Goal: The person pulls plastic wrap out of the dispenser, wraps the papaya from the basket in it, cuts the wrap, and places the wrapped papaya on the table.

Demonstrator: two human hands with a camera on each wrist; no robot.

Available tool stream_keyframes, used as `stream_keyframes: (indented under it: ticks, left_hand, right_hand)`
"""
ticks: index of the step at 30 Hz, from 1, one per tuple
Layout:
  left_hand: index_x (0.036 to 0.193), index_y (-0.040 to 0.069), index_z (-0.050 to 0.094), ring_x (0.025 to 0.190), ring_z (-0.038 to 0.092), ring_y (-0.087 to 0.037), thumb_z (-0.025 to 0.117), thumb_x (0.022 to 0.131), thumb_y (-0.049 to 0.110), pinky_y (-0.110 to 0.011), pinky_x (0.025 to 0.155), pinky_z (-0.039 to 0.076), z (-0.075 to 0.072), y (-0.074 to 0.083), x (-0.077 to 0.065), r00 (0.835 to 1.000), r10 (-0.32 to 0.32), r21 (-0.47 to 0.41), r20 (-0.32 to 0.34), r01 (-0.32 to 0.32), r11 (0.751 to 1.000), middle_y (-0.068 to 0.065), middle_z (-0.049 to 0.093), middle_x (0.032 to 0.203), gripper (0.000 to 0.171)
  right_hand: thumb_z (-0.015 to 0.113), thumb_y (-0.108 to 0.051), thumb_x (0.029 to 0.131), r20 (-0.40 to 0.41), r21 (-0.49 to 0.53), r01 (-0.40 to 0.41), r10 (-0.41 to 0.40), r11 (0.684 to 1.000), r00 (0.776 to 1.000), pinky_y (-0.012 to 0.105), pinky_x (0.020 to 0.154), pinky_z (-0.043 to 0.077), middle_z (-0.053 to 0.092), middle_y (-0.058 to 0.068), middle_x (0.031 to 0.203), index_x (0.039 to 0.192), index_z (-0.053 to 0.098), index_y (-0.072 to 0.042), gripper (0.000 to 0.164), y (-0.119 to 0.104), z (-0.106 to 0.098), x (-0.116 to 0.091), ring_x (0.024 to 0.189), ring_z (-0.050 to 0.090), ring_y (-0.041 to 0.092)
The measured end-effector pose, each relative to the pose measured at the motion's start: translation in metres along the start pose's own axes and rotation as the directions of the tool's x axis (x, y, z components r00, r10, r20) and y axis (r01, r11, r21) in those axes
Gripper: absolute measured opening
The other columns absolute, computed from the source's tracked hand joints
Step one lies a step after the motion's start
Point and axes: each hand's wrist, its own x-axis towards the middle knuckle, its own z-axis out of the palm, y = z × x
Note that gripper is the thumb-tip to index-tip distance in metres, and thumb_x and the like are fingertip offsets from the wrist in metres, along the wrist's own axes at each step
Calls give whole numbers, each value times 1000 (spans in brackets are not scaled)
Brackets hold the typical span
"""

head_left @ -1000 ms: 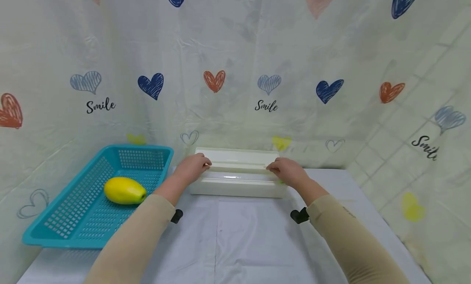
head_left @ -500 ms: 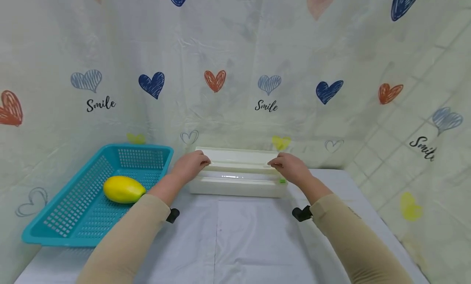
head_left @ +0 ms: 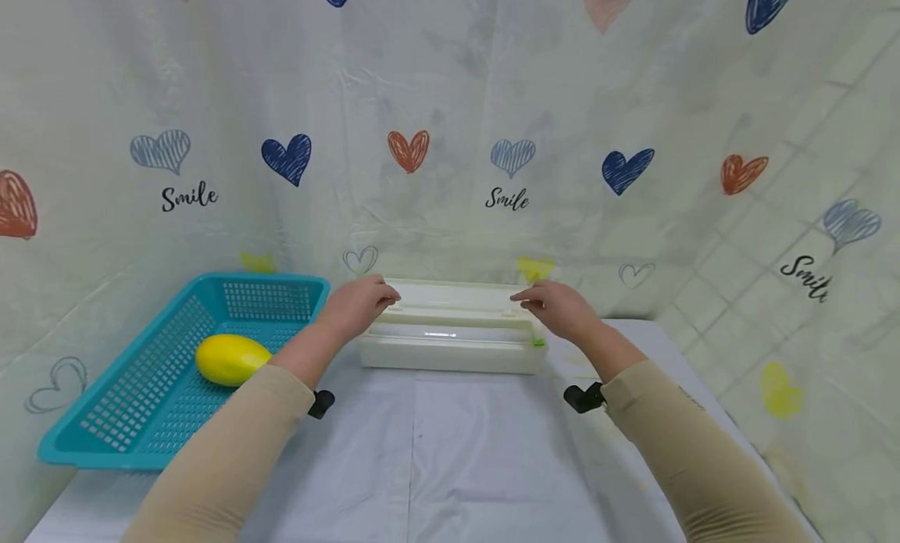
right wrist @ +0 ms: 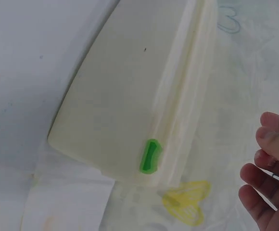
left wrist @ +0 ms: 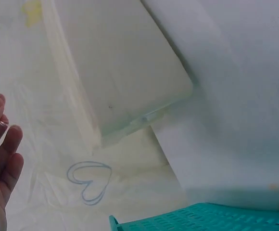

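On the table [head_left: 450,457], an open white box [head_left: 450,357] lies lengthwise from left to right, its lid [head_left: 457,294] along the back. Near its ends, the left grip [head_left: 354,307] and right grip [head_left: 560,310] are almost closed; whether they pinch anything, I cannot tell.

The white box [head_left: 453,359] looks like smooth plastic with a soft sheen, its green piece [right wrist: 150,157] plastic too; the roll [head_left: 450,334] inside is glossy. The basket [head_left: 63,454] is perforated plastic, the yellow fruit [head_left: 230,360] smooth, the wall sheeting [head_left: 450,82] creased plastic, the sleeves [head_left: 218,449] matt cloth.
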Motion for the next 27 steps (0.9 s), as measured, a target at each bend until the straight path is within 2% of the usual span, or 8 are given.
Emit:
stream_keyframes:
  ticks: [12,18,27]
  left_hand:
    - [117,14,74,90,65,-17,66,96,16,-30,80,56,-22,9,-2,996,57,39,-69,-55,998,1,65,100,23]
    - [117,15,74,91,66,-18,67,95,16,-30,81,56,-32,11,0,994,66,45,-84,-63,997,0,66,101,23]
    - [116,13,74,86,66,-21,66,95,13,-32,79,56,-44,10,5,983,147,74,-112,-139,988,-3,67,101,22]
  right_hand:
    - [61,-7,97,-19,2,-8,8,1000,1000,38,76,50,66,6,98,121,73,-15,28,-8,-23,-1,84,56,21]
    - [63,-8,97,-31,-49,7,-8,999,999,36,73,49,64,3,94,121,73,-17,28,-10,-34,0,81,54,21]
    - [62,-7,97,-68,-49,22,-26,999,997,37,73,50,65,4,93,122,73,-17,29,-15,-50,-1,80,57,20]
